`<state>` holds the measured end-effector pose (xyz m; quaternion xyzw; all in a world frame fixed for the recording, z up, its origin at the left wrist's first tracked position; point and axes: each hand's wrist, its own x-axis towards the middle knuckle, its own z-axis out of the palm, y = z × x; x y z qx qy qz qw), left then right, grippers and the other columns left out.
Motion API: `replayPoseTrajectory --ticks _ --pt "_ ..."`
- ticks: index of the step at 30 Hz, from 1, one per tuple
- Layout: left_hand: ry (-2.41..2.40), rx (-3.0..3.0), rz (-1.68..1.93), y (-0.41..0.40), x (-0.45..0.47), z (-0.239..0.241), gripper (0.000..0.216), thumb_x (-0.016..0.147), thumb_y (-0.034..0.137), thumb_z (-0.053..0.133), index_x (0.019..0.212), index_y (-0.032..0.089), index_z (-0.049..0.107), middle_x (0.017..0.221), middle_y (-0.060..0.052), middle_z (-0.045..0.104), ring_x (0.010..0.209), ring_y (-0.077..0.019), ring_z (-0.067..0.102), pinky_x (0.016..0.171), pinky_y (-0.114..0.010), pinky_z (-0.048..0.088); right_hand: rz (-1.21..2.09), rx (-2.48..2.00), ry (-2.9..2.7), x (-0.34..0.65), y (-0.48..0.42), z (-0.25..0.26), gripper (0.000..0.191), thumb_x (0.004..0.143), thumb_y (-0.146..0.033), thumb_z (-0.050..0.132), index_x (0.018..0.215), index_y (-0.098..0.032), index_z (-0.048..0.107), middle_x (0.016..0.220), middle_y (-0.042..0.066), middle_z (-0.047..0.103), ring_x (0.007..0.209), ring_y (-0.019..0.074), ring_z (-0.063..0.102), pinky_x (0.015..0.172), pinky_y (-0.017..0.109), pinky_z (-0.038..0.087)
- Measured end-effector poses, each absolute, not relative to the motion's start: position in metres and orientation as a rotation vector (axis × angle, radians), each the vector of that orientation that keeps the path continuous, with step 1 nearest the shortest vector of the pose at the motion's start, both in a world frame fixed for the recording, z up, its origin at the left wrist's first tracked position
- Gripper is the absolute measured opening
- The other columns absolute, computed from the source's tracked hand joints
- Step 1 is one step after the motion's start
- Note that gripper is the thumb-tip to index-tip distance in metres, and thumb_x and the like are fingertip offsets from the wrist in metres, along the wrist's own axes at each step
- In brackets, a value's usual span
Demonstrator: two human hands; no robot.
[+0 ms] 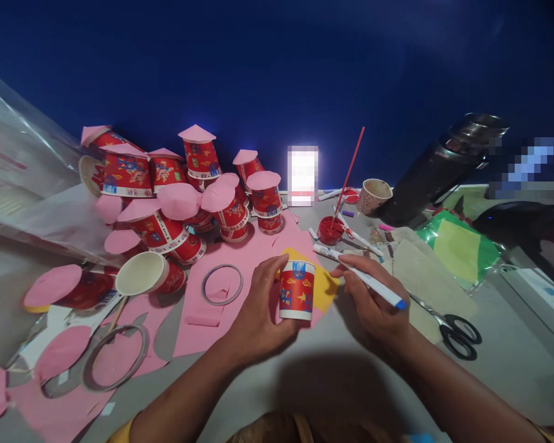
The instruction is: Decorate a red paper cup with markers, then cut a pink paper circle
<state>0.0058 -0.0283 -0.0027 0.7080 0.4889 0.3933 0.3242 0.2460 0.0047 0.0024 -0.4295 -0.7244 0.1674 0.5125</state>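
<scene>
My left hand (263,301) is wrapped round a small red paper cup (298,292) with a white rim and blue and gold markings. Between the fingers of my right hand (373,295) is a white marker (379,287) with a blue end pointing toward me. Its other end points at the cup but stays apart from it. Behind the cup a yellow sheet of paper (327,286) lies on pink paper (194,289). Several red paper cups with pink cone tops (199,154) are piled at the back left.
Two tape rolls (222,284) lie to the left, one nearer me. Scissors (459,335) rest at the right. A red paint pot (331,231) holds a thin stick. Further back stand a patterned cup (373,195) and a leaning black flask (436,166). Plastic bags (23,172) crowd the left edge.
</scene>
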Motion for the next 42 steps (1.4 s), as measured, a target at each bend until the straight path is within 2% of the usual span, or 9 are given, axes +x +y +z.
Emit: replayPoseTrajectory --ticks 5,14,17,20,27,32,35,38,42 --pt "1.223 1.816 0.933 -0.031 0.004 -0.002 0.102 0.071 0.013 0.076 0.161 0.035 0.032 0.16 -0.013 0.045 0.143 -0.0385 0.051 0.121 -0.063 0.045 0.504 -1.052 -1.822 0.246 0.012 -0.001 0.024 0.1 -0.023 0.064 0.123 -0.022 0.072 0.104 0.008 0.084 0.093 0.0227 0.082 0.085 0.034 0.066" --pt "1.147 1.594 0.988 -0.031 0.001 0.005 0.099 0.071 0.013 0.076 0.16 0.04 0.039 0.164 -0.009 0.045 0.143 -0.0362 0.055 0.121 -0.059 0.046 0.928 -1.085 -1.665 0.248 0.017 0.001 0.015 0.092 -0.021 0.07 0.106 -0.021 0.075 0.092 0.004 0.082 0.079 0.0191 0.08 0.069 0.026 0.064" --pt "1.23 1.334 1.098 -0.028 0.007 0.004 0.086 0.078 0.026 0.08 0.155 0.036 0.042 0.163 -0.012 0.045 0.143 -0.0344 0.057 0.116 -0.055 0.052 0.745 -1.081 -1.641 0.247 0.015 -0.002 0.014 0.09 -0.019 0.073 0.104 -0.023 0.074 0.09 0.002 0.081 0.075 0.0178 0.078 0.068 0.025 0.063" --pt "1.237 1.015 1.162 -0.024 0.012 -0.001 0.081 0.078 0.038 0.084 0.148 0.029 0.045 0.148 -0.015 0.058 0.129 -0.0318 0.067 0.102 -0.048 0.061 0.453 -1.053 -1.68 0.244 0.012 -0.004 0.017 0.091 -0.015 0.073 0.105 -0.025 0.072 0.09 0.002 0.081 0.073 0.0177 0.078 0.068 0.025 0.064" --pt "1.141 0.633 1.271 -0.023 0.019 -0.009 0.075 0.072 0.03 0.086 0.139 0.028 0.053 0.137 -0.009 0.07 0.124 -0.027 0.071 0.101 -0.04 0.06 0.081 -0.812 -1.832 0.234 0.009 -0.007 0.023 0.094 -0.009 0.069 0.11 -0.024 0.069 0.086 0.004 0.081 0.074 0.0208 0.079 0.07 0.031 0.067" --pt "1.075 0.572 1.281 -0.025 0.023 -0.008 0.047 0.089 0.051 0.075 0.124 0.023 0.062 0.128 -0.011 0.073 0.105 -0.0218 0.074 0.096 -0.04 0.06 -0.006 -0.779 -1.887 0.231 0.007 -0.014 0.028 0.094 -0.007 0.069 0.118 -0.022 0.067 0.088 0.006 0.081 0.076 0.0217 0.079 0.072 0.033 0.068" --pt "1.081 0.688 1.241 -0.03 0.025 -0.005 0.064 0.085 0.057 0.081 0.136 0.028 0.056 0.137 -0.011 0.069 0.109 -0.0235 0.073 0.099 -0.042 0.059 0.004 -0.754 -1.929 0.231 0.004 -0.02 0.032 0.095 -0.008 0.067 0.124 -0.021 0.066 0.093 0.008 0.081 0.078 0.0227 0.078 0.071 0.036 0.067" --pt "1.136 0.739 1.261 -0.035 0.026 -0.004 0.09 0.074 0.049 0.091 0.147 0.036 0.041 0.144 -0.01 0.064 0.117 -0.0275 0.072 0.101 -0.048 0.06 0.014 -0.736 -1.954 0.229 0.0 -0.023 0.034 0.096 -0.01 0.065 0.128 -0.021 0.065 0.095 0.009 0.08 0.079 0.0241 0.077 0.07 0.039 0.066" --pt "1.164 0.734 1.282 -0.035 0.029 -0.004 0.108 0.063 0.041 0.096 0.151 0.036 0.034 0.142 -0.011 0.063 0.118 -0.0302 0.071 0.106 -0.054 0.058 -0.01 -0.667 -2.008 0.223 -0.007 -0.025 0.03 0.097 -0.009 0.062 0.125 -0.018 0.065 0.09 0.01 0.079 0.077 0.0248 0.074 0.071 0.04 0.063"
